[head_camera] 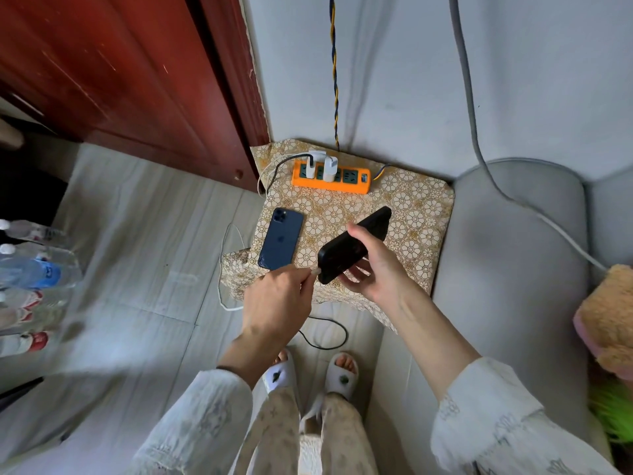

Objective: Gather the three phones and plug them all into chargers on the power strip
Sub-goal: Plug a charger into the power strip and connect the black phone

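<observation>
**Plug held at the black phone's lower end**

The black phone (354, 243) is held tilted above the table (421, 214), gripped by the right hand (373, 269): the thumb is laid along its upper edge and the fingers are curled beneath it. Its lower end is met by a white plug (315, 271), which is pinched between the thumb and fingertips of the left hand (277, 299), pressed together around it. Whether the plug is fully seated in the port cannot be told.

Just beyond the left fingers, the blue phone (281, 238) is laid back-up on the patterned cloth, its lower end close to the left knuckles. No cable can be seen joined to it. A third phone is not seen.

Further past both hands, at the far edge of the table, the orange strip (331, 177) is placed, with two white chargers (323, 165) plugged in side by side at its left end. A black cable (323, 332) is looped on the floor below the left wrist, and a white cable (222, 269) is hung off the table's left side.

To the right of the right hand a grey sofa (507, 269) is seen; far to the left of the left hand, bottles (30, 269) are stood on the floor.
</observation>
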Demonstrator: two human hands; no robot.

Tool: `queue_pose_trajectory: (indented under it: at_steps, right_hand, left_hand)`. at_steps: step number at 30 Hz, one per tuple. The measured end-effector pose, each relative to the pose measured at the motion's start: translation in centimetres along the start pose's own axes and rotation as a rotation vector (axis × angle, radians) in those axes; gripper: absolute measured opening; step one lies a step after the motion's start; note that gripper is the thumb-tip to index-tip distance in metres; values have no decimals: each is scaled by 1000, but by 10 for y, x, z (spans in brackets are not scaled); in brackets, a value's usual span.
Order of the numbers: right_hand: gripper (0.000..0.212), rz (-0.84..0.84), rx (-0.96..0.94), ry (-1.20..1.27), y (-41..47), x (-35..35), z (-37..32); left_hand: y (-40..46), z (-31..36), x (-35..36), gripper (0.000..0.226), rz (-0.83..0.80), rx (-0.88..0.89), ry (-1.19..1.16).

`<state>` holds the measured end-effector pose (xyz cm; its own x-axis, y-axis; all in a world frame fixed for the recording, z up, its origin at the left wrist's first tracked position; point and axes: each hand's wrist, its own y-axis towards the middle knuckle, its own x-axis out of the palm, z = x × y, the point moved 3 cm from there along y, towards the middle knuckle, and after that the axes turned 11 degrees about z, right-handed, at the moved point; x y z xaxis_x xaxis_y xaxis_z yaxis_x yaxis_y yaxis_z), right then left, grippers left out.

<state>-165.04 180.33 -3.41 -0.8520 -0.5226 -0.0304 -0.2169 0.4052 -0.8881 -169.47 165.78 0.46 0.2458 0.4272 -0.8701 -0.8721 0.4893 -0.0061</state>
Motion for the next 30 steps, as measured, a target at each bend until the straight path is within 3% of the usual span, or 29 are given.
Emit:
queue_pose_trajectory:
  at_steps: [13, 17, 20, 23, 26, 30]
  right_hand:
    - [32, 94, 36, -83, 8, 17, 11]
    - [39, 108, 5, -153, 16, 20, 9]
    - [52, 150, -106, -294, 32, 25, 6]
    - [78, 256, -216, -543, 60, 33, 10]
    - [90, 374, -318, -876, 88, 44, 15]
    - [95, 427, -408, -1031, 126, 65, 29]
  left_hand:
    - [-2, -14, 14, 27, 16, -22, 3]
    - [-3, -29, 27, 29, -68, -33, -12]
    - [5, -43, 46, 35, -296, 35, 27]
    - [24, -78, 62, 40, -477, 18, 118]
    - [42, -124, 77, 52, -533, 90, 364]
    - [53, -153, 112, 75, -536, 290, 531]
